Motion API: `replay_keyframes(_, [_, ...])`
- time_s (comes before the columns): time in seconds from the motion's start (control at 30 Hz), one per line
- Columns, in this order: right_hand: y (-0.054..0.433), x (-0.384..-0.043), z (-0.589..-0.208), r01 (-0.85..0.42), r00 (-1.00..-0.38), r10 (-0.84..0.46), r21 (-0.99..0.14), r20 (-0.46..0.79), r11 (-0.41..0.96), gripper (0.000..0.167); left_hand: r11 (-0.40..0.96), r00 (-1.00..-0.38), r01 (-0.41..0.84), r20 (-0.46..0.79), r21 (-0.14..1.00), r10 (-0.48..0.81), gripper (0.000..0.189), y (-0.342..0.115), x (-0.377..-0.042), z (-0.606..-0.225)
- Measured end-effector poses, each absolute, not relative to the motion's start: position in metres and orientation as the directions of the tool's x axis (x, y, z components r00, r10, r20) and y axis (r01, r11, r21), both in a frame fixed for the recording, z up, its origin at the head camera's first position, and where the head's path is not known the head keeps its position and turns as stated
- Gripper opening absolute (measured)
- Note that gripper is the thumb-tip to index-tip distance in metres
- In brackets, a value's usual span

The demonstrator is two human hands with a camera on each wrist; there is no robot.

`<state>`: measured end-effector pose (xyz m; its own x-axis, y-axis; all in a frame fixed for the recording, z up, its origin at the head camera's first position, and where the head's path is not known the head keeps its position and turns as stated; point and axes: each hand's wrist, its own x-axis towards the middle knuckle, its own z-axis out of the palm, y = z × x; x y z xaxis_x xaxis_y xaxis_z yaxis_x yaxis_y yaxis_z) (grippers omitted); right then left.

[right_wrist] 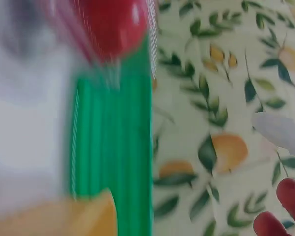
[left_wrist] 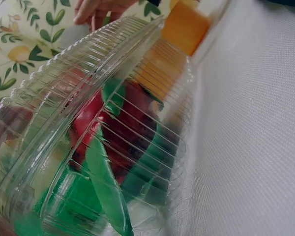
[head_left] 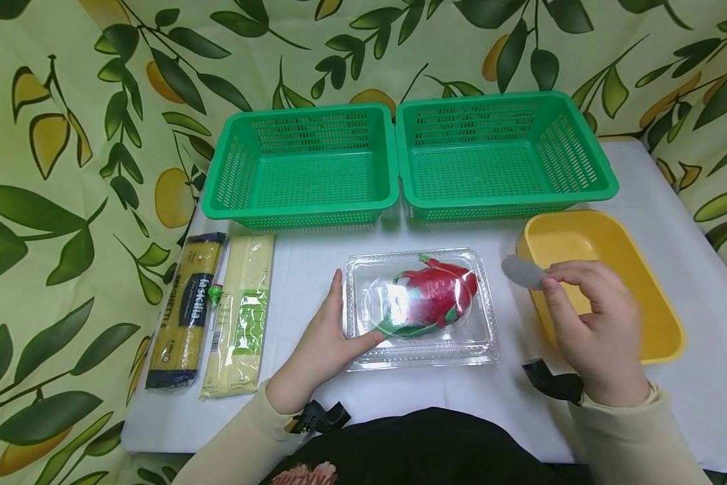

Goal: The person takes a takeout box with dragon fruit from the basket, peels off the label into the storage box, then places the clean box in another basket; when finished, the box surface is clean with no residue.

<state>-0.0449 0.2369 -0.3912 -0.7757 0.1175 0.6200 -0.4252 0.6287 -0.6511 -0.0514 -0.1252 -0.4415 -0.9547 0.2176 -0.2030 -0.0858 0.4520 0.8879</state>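
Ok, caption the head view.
Left hand grips a clear box containing a red dragon fruit; right hand pinches a grey oval piece.

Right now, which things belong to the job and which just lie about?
Seemingly in use:
clear rectangular plastic box, touching left fingers
red-and-green dragon fruit inside
flat grey oval piece, in right fingers

Apparently lying about:
left green plastic basket
right green plastic basket
yellow plastic tub, perhaps
navy-and-yellow spaghetti packet
long pale-yellow packet

Glare whitens the clear container [head_left: 426, 353]; the right wrist view blurs.
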Motion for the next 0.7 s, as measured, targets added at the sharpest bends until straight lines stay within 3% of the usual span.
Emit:
replay_keyframes(0.2, [0.281, -0.049, -0.374, -0.210, -0.744, 0.227, -0.542, 0.629, 0.814, 0.037, 0.453, -0.955, -0.079, -0.197, 0.888, 0.219, 0.136, -0.126, -0.051, -0.442])
replay_keyframes(0.43, [0.323, -0.064, -0.362, 0.083, -0.834, 0.297, -0.426, 0.466, 0.901, 0.031, 0.447, -0.956, -0.066, -0.185, 0.892, 0.227, 0.136, -0.126, -0.050, -0.443])
replay_keyframes(0.6, [0.340, -0.082, -0.368, 0.068, -0.953, 0.148, -0.288, 0.264, 0.955, 0.025, 0.458, -0.956, -0.063, -0.186, 0.886, 0.228, 0.136, -0.127, -0.050, -0.441])
replay_keyframes(0.7, [0.345, -0.089, -0.376, 0.017, -0.992, 0.046, -0.247, 0.114, 0.969, 0.023, 0.470, -0.955, -0.060, -0.188, 0.881, 0.229, 0.135, -0.127, -0.051, -0.441])
